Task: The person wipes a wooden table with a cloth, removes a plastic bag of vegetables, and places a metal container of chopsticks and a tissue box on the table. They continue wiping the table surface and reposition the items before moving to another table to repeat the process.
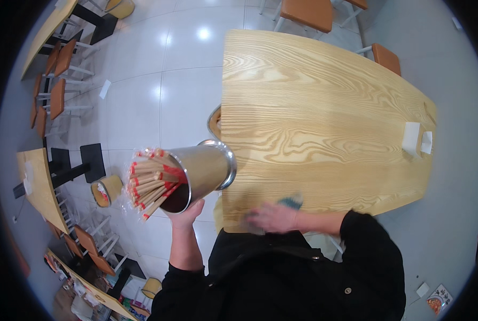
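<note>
My left hand (185, 215) grips a shiny metal canister (209, 166) from below, raised off the left edge of the table. The canister is tilted, its mouth toward the left. Many wrapped chopsticks (153, 182) with red bands and clear film stick out of it. Most of my left fingers are hidden behind the canister. Near the front left corner of the wooden table (303, 96), my right hand (274, 216) presses on a grey-green cloth (291, 201) against the tabletop. Motion blurs the right fingers, and the cloth shows on both sides of the hand.
A white tissue box (411, 138) stands near the table's right end. Brown stools (306, 13) sit beyond the far edge, another (386, 58) at the far right. A bin (215, 122) is partly under the table's left edge. More tables (41, 184), stools and bins line the left.
</note>
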A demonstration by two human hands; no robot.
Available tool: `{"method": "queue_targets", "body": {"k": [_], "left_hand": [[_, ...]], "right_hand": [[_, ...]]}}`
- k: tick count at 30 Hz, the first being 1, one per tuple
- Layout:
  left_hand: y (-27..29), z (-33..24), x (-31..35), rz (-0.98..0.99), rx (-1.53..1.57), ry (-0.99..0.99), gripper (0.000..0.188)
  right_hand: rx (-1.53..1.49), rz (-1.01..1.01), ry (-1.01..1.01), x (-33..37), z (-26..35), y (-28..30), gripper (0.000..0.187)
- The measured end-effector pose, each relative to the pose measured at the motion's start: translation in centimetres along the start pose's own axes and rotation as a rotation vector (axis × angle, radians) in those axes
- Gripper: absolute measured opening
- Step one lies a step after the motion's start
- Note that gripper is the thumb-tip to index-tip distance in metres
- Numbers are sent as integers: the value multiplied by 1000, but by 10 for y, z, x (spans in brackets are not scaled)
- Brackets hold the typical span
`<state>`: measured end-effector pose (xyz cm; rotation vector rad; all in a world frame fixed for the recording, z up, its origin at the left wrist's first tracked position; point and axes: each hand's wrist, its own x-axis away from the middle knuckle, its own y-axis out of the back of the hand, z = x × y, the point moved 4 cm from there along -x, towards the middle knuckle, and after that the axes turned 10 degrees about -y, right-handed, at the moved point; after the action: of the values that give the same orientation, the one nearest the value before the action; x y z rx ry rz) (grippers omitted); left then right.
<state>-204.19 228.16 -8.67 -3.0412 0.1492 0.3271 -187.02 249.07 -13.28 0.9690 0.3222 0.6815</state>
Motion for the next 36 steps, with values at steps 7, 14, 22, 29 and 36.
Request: {"method": "queue_targets", "body": {"k": [7,14,22,29,36], "left_hand": [[-103,16,-28,489,38,105,86],[-160,74,-50,648,-116,188,88],[-162,95,-40,658,-249,232,90],[-125,108,-34,631,-329,107,92],[-97,116,-9,103,76,162,59]], "right_hand": [[730,-506,-1109,-19,-332,219,51],[667,-569,-939,-6,-280,141,58],[165,-196,-358,86,-126,58,53],[589,-620,-1388,118,-399,213,54],[536,-588,-1336,95,-359,196,55]]}}
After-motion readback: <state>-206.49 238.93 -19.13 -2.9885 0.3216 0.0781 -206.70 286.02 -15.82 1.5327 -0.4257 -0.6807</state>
